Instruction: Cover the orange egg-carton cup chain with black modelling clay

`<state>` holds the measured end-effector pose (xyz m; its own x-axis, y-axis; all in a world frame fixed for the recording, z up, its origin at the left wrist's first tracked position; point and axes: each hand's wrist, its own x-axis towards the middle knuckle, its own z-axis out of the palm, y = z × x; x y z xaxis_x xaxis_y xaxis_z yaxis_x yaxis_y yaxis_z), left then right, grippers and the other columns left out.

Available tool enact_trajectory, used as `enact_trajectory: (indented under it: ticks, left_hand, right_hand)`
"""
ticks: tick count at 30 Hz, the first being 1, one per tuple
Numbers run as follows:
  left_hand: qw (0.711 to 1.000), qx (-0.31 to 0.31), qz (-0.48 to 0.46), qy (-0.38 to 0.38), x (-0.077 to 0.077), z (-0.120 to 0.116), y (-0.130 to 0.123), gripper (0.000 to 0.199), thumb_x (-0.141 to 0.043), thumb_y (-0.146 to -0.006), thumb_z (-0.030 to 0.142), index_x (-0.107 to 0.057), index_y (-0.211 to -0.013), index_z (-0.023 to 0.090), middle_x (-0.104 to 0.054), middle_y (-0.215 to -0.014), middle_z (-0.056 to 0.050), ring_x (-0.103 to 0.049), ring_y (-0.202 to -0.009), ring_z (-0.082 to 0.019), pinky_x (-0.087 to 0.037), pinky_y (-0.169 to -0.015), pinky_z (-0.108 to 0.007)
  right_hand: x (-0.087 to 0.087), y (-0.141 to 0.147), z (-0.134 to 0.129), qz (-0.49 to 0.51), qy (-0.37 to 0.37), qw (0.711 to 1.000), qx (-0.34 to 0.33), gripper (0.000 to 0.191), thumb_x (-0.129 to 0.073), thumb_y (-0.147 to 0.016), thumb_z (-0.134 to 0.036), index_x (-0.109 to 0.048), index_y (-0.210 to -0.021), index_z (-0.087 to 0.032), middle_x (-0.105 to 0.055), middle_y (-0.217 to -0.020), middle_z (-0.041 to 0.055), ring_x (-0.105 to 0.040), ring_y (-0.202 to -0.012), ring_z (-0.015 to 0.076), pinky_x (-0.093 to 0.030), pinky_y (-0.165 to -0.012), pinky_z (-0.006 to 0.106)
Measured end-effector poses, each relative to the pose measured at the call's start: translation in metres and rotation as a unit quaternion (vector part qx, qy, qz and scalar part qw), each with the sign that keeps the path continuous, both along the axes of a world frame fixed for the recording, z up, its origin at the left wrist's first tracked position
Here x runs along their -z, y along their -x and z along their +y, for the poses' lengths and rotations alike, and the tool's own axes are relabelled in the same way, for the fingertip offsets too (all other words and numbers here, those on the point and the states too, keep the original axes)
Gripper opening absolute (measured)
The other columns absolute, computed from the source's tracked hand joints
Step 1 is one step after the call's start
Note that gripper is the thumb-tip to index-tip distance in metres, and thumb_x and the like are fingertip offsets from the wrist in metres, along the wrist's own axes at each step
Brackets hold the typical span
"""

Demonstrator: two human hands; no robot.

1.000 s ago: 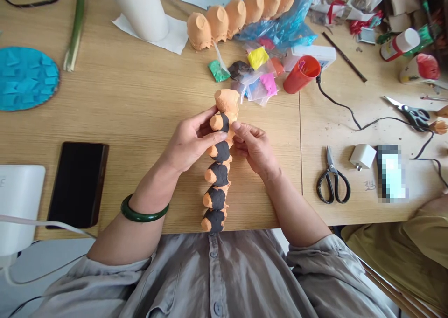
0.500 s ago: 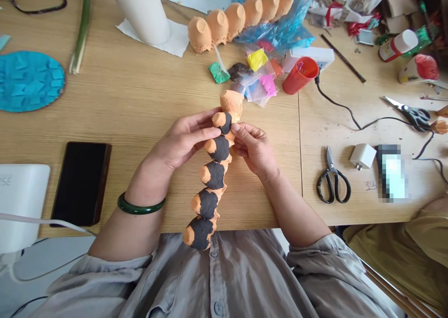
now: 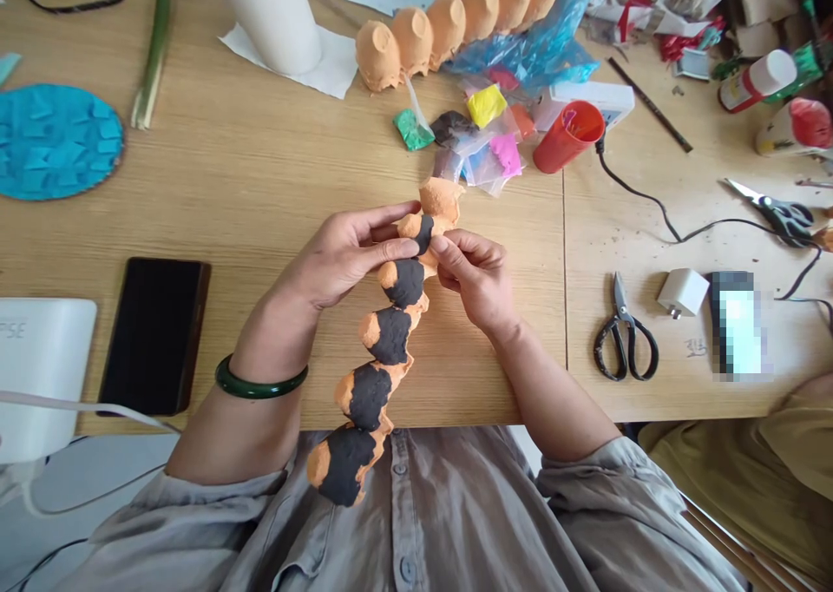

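Note:
Between my hands is an orange egg-carton strip point(image 3: 383, 325), its near end reaching over the table edge towards my shirt. Black clay bands wrap several of its bumps; the farthest bump is plain orange. My left hand point(image 3: 355, 253) grips the strip from the left, thumb lying along the second bump from the far end. From the right, my right hand point(image 3: 475, 271) pinches the edge of that bump's black clay point(image 3: 423, 234) with thumb and forefinger. Just beyond the strip lie small bags of coloured clay point(image 3: 478, 136), in green, black, yellow and pink.
A second orange egg-carton strip point(image 3: 446, 28) rests on blue plastic at the back. A red cup point(image 3: 568, 136) stands right of the clay. Black-handled scissors point(image 3: 625, 332), a white charger point(image 3: 682, 292) and a phone lie right; a dark phone point(image 3: 156, 336) lies left. Another person's clothing shows at right.
The near end of the strip has swung to the left and closer to me. Both hands stay on the same bump, and the view has shifted slightly.

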<state>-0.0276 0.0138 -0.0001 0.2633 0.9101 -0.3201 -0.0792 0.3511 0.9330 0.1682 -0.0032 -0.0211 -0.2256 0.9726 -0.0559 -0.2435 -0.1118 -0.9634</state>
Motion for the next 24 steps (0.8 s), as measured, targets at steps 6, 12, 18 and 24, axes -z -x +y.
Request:
enact_trajectory:
  ticks: [6,12,18,24]
  left_hand:
    - [0.999,0.040,0.001,0.005,-0.0065,-0.0019,-0.0042,0.067,-0.106,-0.067,0.049,-0.087,-0.124,0.018,-0.087,-0.117,-0.010,-0.081,-0.116,-0.033,-0.068,-0.096,-0.036]
    - [0.999,0.036,0.002,0.001,-0.0079,-0.0030,-0.0089,0.060,-0.105,-0.069,0.041,-0.087,-0.120,0.015,-0.086,-0.114,-0.010,-0.081,-0.114,-0.031,-0.068,-0.096,-0.035]
    - [0.997,0.032,-0.053,0.050,-0.0098,-0.0019,-0.0047,0.058,-0.098,-0.079,0.055,-0.087,-0.122,0.018,-0.086,-0.116,-0.012,-0.083,-0.103,-0.028,-0.068,-0.080,-0.029]
    - [0.999,0.012,-0.011,0.040,-0.0074,-0.0008,-0.0029,0.065,-0.105,-0.070,0.041,-0.085,-0.126,0.016,-0.085,-0.123,-0.012,-0.080,-0.120,-0.033,-0.069,-0.097,-0.036]
  right_hand:
    - [-0.0031,0.0038,-0.0027,-0.029,-0.008,1.000,0.004,0.062,-0.082,-0.087,-0.075,-0.058,-0.066,-0.022,-0.038,-0.063,-0.0053,-0.032,-0.063,0.0104,-0.028,-0.056,0.027]
    - [-0.0022,0.0055,-0.0051,-0.051,0.036,0.998,0.011,0.065,-0.081,-0.087,-0.077,-0.053,-0.064,-0.023,-0.034,-0.063,-0.0051,-0.029,-0.061,0.0108,-0.026,-0.054,0.027]
    - [-0.0037,0.0059,-0.0030,-0.007,0.069,0.996,0.050,0.060,-0.084,-0.087,-0.071,-0.057,-0.066,-0.023,-0.034,-0.063,-0.0064,-0.028,-0.059,0.0096,-0.027,-0.052,0.026]
    - [-0.0012,0.0049,-0.0012,0.004,0.078,0.996,0.052,0.055,-0.087,-0.086,-0.068,-0.061,-0.068,-0.022,-0.036,-0.063,-0.0064,-0.030,-0.059,0.0091,-0.029,-0.052,0.025]
